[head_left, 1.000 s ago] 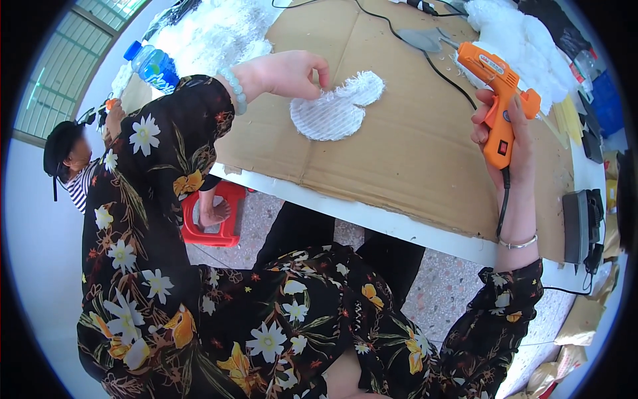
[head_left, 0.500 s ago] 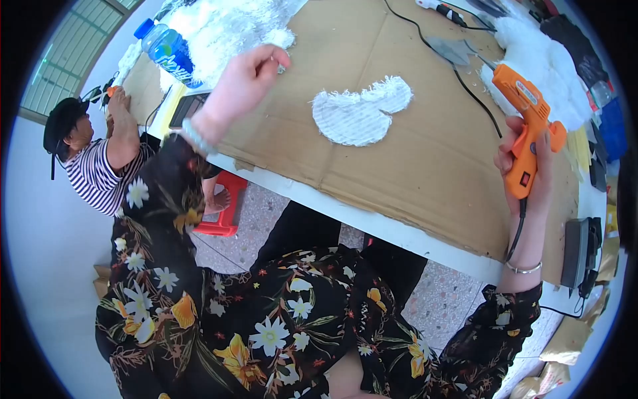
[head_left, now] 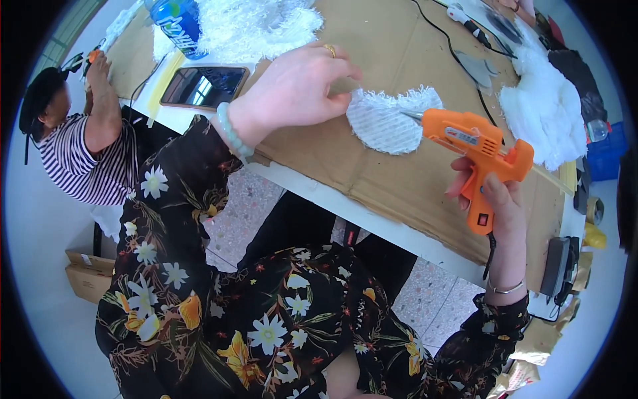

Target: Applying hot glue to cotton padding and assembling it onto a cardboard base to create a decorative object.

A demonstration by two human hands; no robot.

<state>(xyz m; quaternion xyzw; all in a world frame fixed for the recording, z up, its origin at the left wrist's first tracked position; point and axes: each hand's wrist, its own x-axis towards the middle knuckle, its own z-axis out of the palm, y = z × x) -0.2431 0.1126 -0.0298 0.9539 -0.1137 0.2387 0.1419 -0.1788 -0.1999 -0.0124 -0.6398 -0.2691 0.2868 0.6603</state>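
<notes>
An orange glue gun (head_left: 465, 136) is gripped in my right hand (head_left: 502, 199), with its metal nozzle pointing left over a white fluffy-edged fabric piece (head_left: 382, 123). The tip overlaps the piece's right part in view; whether it touches I cannot tell. My left hand (head_left: 299, 86) hovers at the left edge of that piece, its thumb and forefinger apart and nothing seen between them. The thumb tip is beside the fabric edge; contact is unclear. The piece lies ribbed side up on brown cardboard (head_left: 319, 156), its right lobe partly hidden by the gun.
Left of the piece lie a dark phone (head_left: 205, 86), a blue-labelled bottle (head_left: 178, 26) and white shaggy fabric (head_left: 259, 30). More white fluff (head_left: 545, 113), a black cord (head_left: 458, 56) and a second glue gun (head_left: 465, 20) are at the right. A person in stripes (head_left: 90, 156) works at far left.
My right hand has brought the glue gun leftward to the fabric piece, turning its nozzle left. My left hand has moved right and down to the piece's edge.
</notes>
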